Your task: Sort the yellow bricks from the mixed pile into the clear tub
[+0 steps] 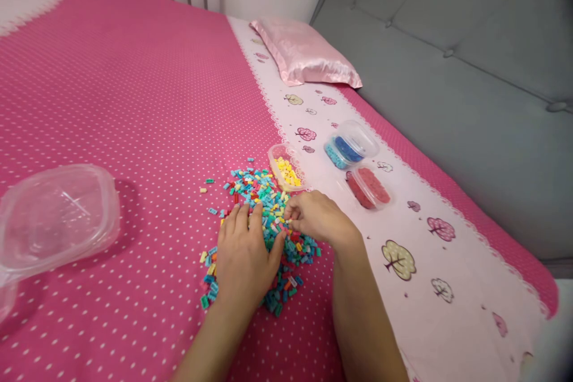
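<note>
A loose pile of small building bricks point(264, 203) in teal, blue, yellow, red and white lies on the pink bedspread. My left hand point(245, 250) rests flat over the pile's left part, fingers stretched out and spread. At the pile's right edge my right hand point(316, 215) has thumb and fingers pinched together; whatever is between the fingertips is too small or hidden to make out. Just beyond the pile stands a clear plastic tub point(274, 161) with yellow bricks point(287, 172) in it.
Two clear boxes lie to the right: one with blue bricks point(348, 148), one with red bricks point(369, 186). A large clear container point(58, 215) sits at left on the dotted bedspread point(147, 101). A pink pillow point(304, 51) lies by the grey padded panel point(447, 71).
</note>
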A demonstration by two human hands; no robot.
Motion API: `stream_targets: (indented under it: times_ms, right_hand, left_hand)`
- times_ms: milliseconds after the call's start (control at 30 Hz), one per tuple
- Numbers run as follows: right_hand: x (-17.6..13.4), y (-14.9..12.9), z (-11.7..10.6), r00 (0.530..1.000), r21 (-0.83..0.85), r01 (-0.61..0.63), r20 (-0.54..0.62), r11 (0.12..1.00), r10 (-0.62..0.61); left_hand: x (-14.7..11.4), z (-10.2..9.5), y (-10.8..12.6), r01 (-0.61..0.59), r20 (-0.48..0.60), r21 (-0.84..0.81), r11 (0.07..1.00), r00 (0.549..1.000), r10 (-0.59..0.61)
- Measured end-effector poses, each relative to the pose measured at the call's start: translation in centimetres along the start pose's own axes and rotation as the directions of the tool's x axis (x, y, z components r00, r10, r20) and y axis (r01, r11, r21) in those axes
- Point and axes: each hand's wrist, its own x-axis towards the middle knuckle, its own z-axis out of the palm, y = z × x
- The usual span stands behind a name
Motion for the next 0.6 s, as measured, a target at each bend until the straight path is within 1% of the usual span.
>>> stream_targets:
  times_ms: [133, 300, 400, 533, 600]
  right_hand:
    - [-0.1, 0.5, -0.2, 0.999, 0.061, 0.028, -0.022, 0.998, -0.027]
    - [-0.3, 1.7, -0.5, 0.996, 0.163, 0.075, -0.062, 0.984, -0.065]
    - [-0.5, 2.5, -0.5, 0.989, 0.250, 0.130, -0.106, 0.960, -0.106]
    - [-0.7, 3.0, -0.7, 0.981, 0.373, 0.164, -0.156, 0.913, -0.113]
    - [-0.7, 2.9, -0.8, 0.967, 0.424, 0.206, -0.224, 0.882, -0.118]
  left_hand:
    - [0.0, 0.0, 0.0, 0.001, -0.007, -0.001, 1.000, 1.000, -0.001]
    - [0.0, -0.1, 0.1, -0.001, -0.005, -0.010, 1.000, 1.000, 0.001]
    - [0.0, -0.1, 0.0, 0.004, -0.010, -0.016, 1.000, 1.000, -0.004]
    - [0.0, 0.0, 0.0, 0.011, 0.001, -0.017, 1.000, 1.000, -0.011]
    - [0.0, 0.0, 0.0, 0.010, 0.003, -0.015, 1.000, 1.000, -0.010]
